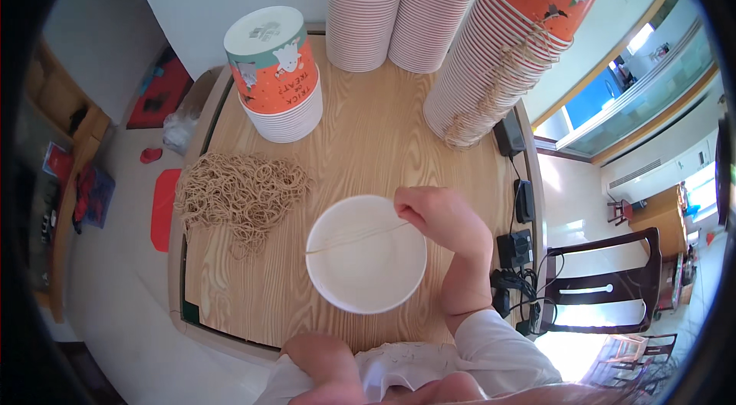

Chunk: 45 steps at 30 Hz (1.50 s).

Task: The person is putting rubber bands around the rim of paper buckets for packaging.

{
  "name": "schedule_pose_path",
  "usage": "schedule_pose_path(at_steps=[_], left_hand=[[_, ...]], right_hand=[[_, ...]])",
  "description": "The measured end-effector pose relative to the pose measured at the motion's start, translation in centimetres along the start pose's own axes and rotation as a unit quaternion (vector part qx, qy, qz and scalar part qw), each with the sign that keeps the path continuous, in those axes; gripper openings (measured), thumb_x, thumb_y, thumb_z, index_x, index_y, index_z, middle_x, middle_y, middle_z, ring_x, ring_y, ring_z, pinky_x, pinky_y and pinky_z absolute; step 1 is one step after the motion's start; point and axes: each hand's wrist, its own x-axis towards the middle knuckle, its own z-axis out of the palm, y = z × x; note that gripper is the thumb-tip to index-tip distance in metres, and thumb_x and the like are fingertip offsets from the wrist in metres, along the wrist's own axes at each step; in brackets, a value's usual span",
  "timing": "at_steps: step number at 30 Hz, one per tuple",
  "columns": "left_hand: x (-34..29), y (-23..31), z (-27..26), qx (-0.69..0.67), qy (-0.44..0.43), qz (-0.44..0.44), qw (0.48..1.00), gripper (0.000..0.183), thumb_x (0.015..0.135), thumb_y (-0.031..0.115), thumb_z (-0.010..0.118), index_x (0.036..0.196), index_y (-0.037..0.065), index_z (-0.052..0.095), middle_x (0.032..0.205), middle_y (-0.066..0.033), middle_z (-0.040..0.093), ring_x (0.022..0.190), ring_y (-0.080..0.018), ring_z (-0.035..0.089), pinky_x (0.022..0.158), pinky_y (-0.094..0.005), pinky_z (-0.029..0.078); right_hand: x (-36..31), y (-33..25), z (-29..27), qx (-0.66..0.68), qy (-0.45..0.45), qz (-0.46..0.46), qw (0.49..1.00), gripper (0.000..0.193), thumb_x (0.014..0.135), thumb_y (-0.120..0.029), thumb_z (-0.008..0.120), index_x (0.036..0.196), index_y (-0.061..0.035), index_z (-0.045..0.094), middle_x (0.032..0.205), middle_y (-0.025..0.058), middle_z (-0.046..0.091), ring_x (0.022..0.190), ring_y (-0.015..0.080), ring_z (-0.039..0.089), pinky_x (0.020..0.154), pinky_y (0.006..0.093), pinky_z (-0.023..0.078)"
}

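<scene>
Head view: our right hand point(441, 213) pinches twine point(354, 239) over the bucket point(366, 278) beneath its fingers point(409, 211), seemingly mid-stringing and next needing steady tension.

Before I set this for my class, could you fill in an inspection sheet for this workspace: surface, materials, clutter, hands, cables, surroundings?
Surface: wood-grain table.
Materials: open white bucket in front of the person; tangled twine pile to its left; inverted orange-and-green bucket stack behind the pile; two tall stacks at the back; right-hand stack with twine strands down its side.
Clutter: black adapter-like boxes along the right edge.
Hands: right hand closed on a thin strand crossing the bucket's mouth; left hand not in view.
Cables: black cables bunched at the right edge.
Surroundings: dark chair at right; red flat item on the floor at left.
</scene>
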Motion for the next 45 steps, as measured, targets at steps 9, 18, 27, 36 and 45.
schedule_pose_path(at_steps=[9,18,27,36,45], left_hand=[[4.4,-3.0,4.9,-0.083,-0.081,-0.094,0.989,0.03,0.093,0.015,0.046,0.122,0.005,0.045,0.116,-0.0072,0.044,0.111,-0.0193,0.041,0.084,-0.0314,0.042],[2.6,-15.3,10.7,0.016,-0.749,-0.306,0.588,0.045,0.07,0.017,0.072,0.113,0.006,0.06,0.117,-0.0124,0.056,0.112,-0.0311,0.051,0.097,-0.047,0.039],[-4.4,-14.0,9.0,-0.007,-0.866,-0.278,0.415,0.019,0.079,0.018,0.063,0.091,0.003,0.062,0.082,-0.0128,0.062,0.081,-0.0307,0.065,0.068,-0.0442,0.052],[-9.4,-16.9,6.5,-0.125,-0.575,-0.732,0.342,0.024,0.088,0.024,0.065,0.091,0.0,0.068,0.076,-0.0027,0.066,0.067,-0.0101,0.058,0.058,-0.0236,0.043],[-13.1,-17.1,6.9,-0.193,-0.44,-0.845,0.235,0.016,0.088,0.015,0.065,0.094,0.0,0.069,0.085,-0.0022,0.068,0.073,-0.0072,0.06,0.063,-0.0232,0.047]], right_hand=[[-3.6,-1.3,-0.3,0.036,-0.096,-0.052,0.993,0.005,0.084,-0.009,0.059,0.086,-0.005,0.055,0.075,0.0111,0.061,0.073,0.0314,0.06,0.062,0.0381,0.047],[-6.8,-0.1,-0.3,0.177,0.004,0.041,0.983,0.008,0.082,-0.001,0.063,0.089,-0.0009,0.06,0.083,0.0111,0.066,0.077,0.0225,0.065,0.068,0.0295,0.051],[-6.3,0.7,-0.7,0.164,0.08,0.019,0.983,0.015,0.081,0.003,0.062,0.096,0.0,0.064,0.084,0.0109,0.066,0.073,0.0183,0.064,0.067,0.0283,0.051],[-4.5,1.0,0.0,0.219,0.079,0.043,0.972,0.018,0.081,0.001,0.063,0.098,-0.0014,0.064,0.083,0.0117,0.066,0.074,0.0209,0.065,0.068,0.0297,0.052],[-2.3,2.8,0.6,0.281,0.125,0.051,0.95,0.015,0.083,0.0,0.063,0.098,-0.0024,0.063,0.079,0.0068,0.063,0.071,0.0143,0.061,0.065,0.0269,0.05]])
